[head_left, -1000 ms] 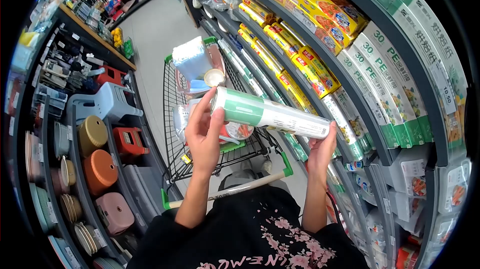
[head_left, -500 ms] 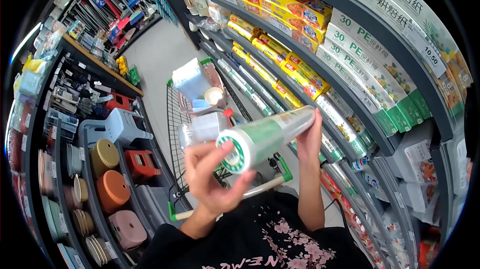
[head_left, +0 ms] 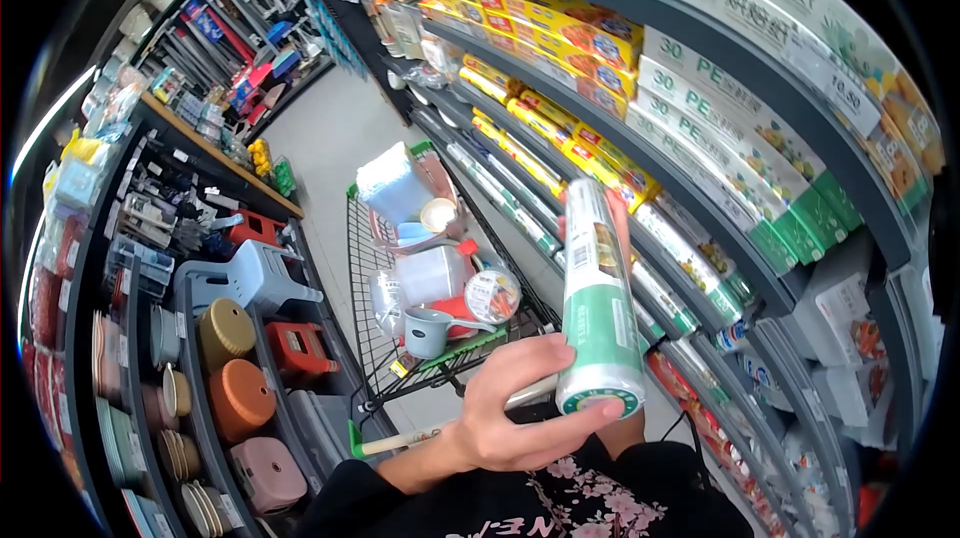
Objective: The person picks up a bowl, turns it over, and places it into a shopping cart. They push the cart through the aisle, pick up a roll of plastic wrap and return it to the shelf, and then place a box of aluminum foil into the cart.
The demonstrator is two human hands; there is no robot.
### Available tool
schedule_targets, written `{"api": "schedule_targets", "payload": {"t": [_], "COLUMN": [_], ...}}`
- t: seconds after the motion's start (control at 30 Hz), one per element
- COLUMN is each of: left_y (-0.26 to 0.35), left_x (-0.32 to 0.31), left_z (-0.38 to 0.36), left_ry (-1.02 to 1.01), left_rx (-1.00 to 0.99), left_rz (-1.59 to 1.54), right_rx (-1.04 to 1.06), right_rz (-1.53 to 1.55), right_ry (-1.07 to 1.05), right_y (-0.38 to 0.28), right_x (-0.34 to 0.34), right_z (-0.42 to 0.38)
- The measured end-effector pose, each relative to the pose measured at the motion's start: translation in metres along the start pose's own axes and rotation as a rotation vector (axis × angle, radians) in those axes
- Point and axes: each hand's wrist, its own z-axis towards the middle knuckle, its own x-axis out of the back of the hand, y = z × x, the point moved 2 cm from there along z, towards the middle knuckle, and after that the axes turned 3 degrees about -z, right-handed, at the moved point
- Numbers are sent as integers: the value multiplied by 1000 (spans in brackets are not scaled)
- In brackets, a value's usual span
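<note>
A green-and-white packaged roll [head_left: 602,308], with a printed food picture on its label, is held tilted in front of me between both hands. My left hand [head_left: 512,416] grips its near, lower end, thumb on the side and fingers at the round green-rimmed end. Behind the far end, the fingers of my right hand [head_left: 621,223] show only in part, pressed against the roll; the rest of that hand is hidden. Beneath and beyond the roll stands a shopping cart [head_left: 362,283] with a light-blue dipper [head_left: 427,334] and a clear plastic container [head_left: 436,276] inside.
On the right, shelves hold yellow boxes [head_left: 540,23], cling film boxes [head_left: 705,123] and packaged rolls [head_left: 690,248]. The left shelves carry an orange round container [head_left: 241,381], a pink box [head_left: 268,471] and a grey-blue plastic stool [head_left: 250,276]. The aisle floor [head_left: 325,128] runs ahead.
The roll has swung from lying slanted across my view to pointing away from me, its near end moving right. My left hand moved right with it. More of the cart's contents shows.
</note>
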Motion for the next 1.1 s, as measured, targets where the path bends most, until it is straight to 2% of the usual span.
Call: {"api": "schedule_targets", "payload": {"t": [0.03,0.1,0.17,0.23,0.3,0.37,0.4,0.43,0.53,0.63,0.7,0.77,0.83,0.87,0.9,0.97,1.03,1.1], "left_y": [0,2,3,2,2,-1,0,-2,-5,-12,-19,-30,-28,-39,-41,-55,-63,-67], "left_x": [-4,-15,-26,-35,-42,-50,-55,-56,-55,-37,-20,-12,6,9,13,18,25,30], "left_z": [-2,-7,-17,-31,-47,-63,-70,-73,-70,-67,-73,-86,-55,-60,-49,-48,-43,-38], "left_ry": [-16,5,20,14,-13,-54,19,14,163,180,130,502,465,606,661,814,876,852], "left_rx": [4,-98,-114,-218,-221,-245,-217,-222,-283,-233,-253,72,10,47,98,215,372,417], "left_rz": [-18,-40,-70,-102,-113,-125,-163,-167,-192,-158,-124,-343,193,97,152,54,-1,0], "right_rx": [1,-10,-23,54,62,99,108,115,124,126,137,299,355,382,407,446,473,511], "right_rz": [29,73,97,76,80,90,104,107,76,50,56,-66,-115,-167,-219,-229,-267,-286], "right_ry": [22,-150,-206,-210,-197,-287,-383,-382,-399,-240,-205,-67,-73,-89,-103,-98,-69,-54], "right_y": [-3,-5,-12,-21,-31,-37,-39,-38,-38,-37,-35,-41,-56,-61,-64,-65,-67,-68], "right_x": [-8,-3,-6,-11,-19,-22,-20,-17,-12,-5,12,16,2,1,0,-1,1,4], "right_z": [0,9,8,3,-8,-12,-10,-9,-7,-7,2,-7,-26,-31,-35,-39,-45,-50]}}
